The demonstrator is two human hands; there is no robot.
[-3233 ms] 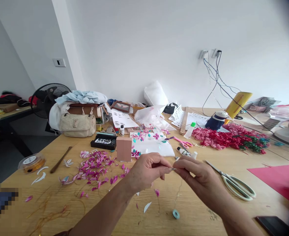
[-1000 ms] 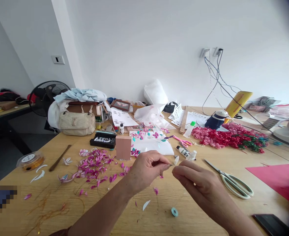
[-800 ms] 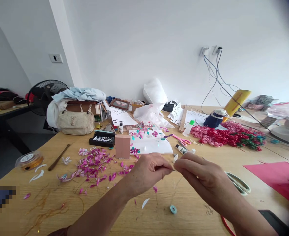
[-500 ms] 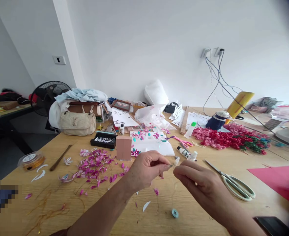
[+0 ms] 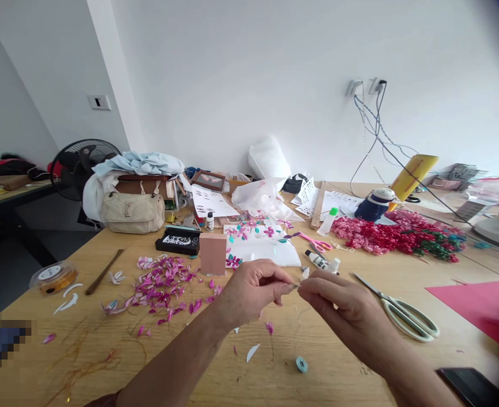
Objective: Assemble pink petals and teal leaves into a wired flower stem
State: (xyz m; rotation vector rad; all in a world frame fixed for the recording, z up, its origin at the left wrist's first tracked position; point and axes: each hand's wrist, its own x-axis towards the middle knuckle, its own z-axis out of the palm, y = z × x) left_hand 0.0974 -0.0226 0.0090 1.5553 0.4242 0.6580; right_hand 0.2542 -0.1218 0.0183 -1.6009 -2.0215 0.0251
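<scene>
My left hand (image 5: 256, 291) is closed in a pinch over the table's middle, with a tiny dark tip of something showing at its fingertips. My right hand (image 5: 338, 297) meets it from the right, thumb and forefinger pinched close to that tip. What either hand grips is too small to name. Below them lie a blue-green bobbin (image 5: 301, 364), a white crescent-shaped piece (image 5: 253, 353) and a single pink petal on a thin stem (image 5: 269, 328). Left of my hands spreads a pile of pink-purple petals (image 5: 164, 285), beside an upright pinkish block (image 5: 213, 254).
Large scissors (image 5: 402, 314) lie right of my hands, near a pink sheet (image 5: 482, 308) and a phone (image 5: 470, 387). Small bottles (image 5: 317, 260) and pink scissors (image 5: 315, 242) are behind. Bundles of red and pink strands (image 5: 385, 237) lie back right. A round container (image 5: 54, 277) stands left.
My right hand's fingertips have come slightly closer to the left hand's pinch, now almost touching it. The left hand stays nearly where it was, and the view has shifted a little.
</scene>
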